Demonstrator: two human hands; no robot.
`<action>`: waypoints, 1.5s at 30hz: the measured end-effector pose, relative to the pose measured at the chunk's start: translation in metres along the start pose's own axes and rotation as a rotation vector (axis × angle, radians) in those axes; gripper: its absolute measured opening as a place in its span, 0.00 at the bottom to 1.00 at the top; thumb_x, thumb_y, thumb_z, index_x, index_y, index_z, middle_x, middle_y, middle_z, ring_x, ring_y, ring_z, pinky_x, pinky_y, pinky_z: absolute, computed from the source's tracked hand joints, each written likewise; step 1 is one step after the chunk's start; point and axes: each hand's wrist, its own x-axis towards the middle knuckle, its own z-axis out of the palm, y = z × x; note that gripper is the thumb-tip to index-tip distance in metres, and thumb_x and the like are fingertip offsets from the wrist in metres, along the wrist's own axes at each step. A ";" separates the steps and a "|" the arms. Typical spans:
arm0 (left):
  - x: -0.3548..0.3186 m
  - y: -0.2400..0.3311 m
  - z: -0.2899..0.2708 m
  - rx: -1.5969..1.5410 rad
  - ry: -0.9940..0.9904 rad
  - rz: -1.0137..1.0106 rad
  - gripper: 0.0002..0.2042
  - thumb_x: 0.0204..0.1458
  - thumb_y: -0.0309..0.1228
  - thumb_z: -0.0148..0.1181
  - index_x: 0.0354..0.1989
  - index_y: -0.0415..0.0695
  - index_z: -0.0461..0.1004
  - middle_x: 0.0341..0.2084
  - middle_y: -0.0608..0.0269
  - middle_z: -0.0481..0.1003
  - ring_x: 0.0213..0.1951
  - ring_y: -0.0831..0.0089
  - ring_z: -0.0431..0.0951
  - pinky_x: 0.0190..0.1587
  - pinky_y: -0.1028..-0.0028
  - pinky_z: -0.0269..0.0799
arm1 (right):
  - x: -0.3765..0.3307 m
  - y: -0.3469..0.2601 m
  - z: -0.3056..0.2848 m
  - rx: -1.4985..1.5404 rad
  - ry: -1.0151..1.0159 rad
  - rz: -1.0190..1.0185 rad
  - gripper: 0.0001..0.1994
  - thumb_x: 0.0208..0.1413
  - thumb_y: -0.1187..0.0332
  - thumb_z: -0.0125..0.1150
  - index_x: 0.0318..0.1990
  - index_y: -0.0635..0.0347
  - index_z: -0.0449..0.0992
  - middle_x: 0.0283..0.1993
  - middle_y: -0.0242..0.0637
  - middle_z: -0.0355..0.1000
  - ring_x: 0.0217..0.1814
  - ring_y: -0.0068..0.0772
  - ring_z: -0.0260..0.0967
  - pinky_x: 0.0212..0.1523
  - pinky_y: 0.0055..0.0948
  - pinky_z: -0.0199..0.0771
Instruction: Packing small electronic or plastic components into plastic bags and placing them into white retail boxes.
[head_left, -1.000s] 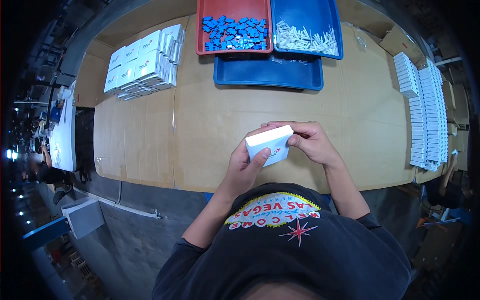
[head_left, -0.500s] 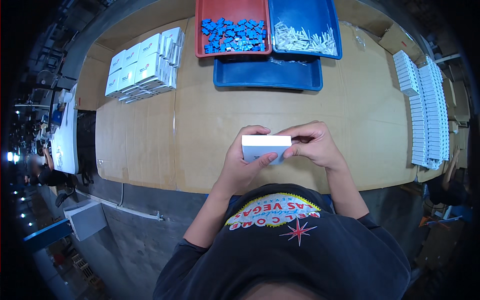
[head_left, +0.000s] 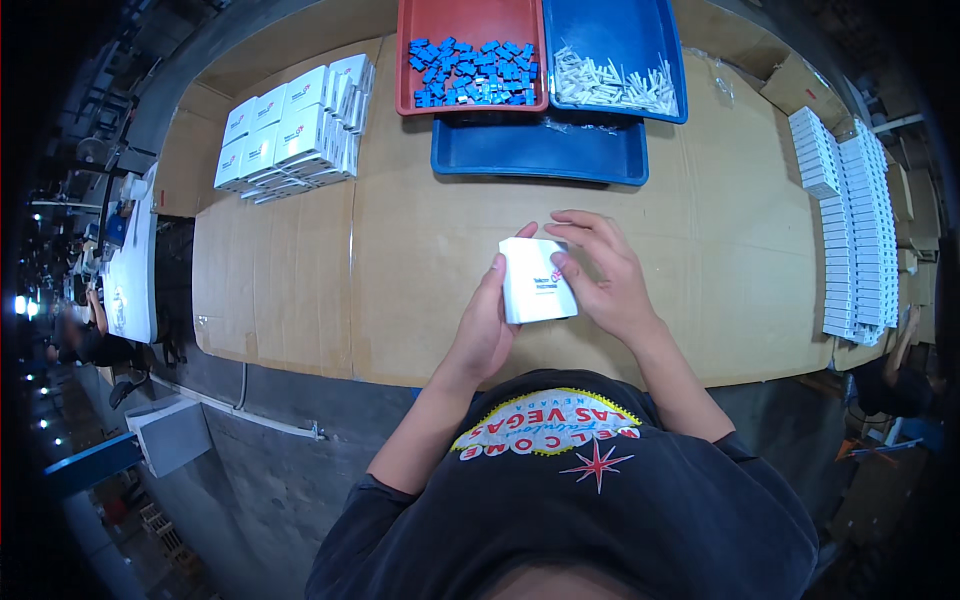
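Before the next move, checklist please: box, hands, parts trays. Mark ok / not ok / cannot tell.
1. White box held: ok, the left hand has it along its left side.
2. Printed face toward the camera: ok.
3. Both hands free: not ok, the left hand is on the box.
4. Right hand gripping: cannot tell, its thumb overlaps the box's upper right corner.
5. Box contents in place: cannot tell, the inside is hidden.
6. Parts in trays: ok, blue pieces in the red tray, thin white pieces in the blue tray beside it.
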 end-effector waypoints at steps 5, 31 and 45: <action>0.004 -0.013 -0.006 -0.212 0.060 -0.117 0.27 0.74 0.53 0.32 0.68 0.46 0.63 0.57 0.56 0.75 0.58 0.65 0.78 0.60 0.64 0.76 | 0.001 -0.016 -0.001 -0.019 -0.254 -0.175 0.40 0.47 0.56 0.78 0.69 0.57 0.72 0.71 0.47 0.65 0.69 0.55 0.66 0.67 0.48 0.69; 0.010 -0.004 -0.007 -0.385 0.063 -0.113 0.34 0.72 0.56 0.30 0.72 0.42 0.61 0.58 0.39 0.75 0.56 0.48 0.80 0.59 0.51 0.77 | 0.018 0.018 -0.012 0.867 -0.195 0.272 0.31 0.72 0.50 0.46 0.73 0.65 0.64 0.69 0.48 0.67 0.73 0.39 0.65 0.74 0.38 0.59; 0.012 -0.013 -0.002 -0.366 0.064 -0.138 0.34 0.73 0.59 0.26 0.71 0.46 0.60 0.64 0.51 0.70 0.62 0.54 0.76 0.62 0.48 0.77 | 0.014 0.017 0.010 0.613 -0.386 0.241 0.34 0.73 0.42 0.45 0.71 0.62 0.66 0.67 0.43 0.68 0.72 0.38 0.65 0.72 0.37 0.62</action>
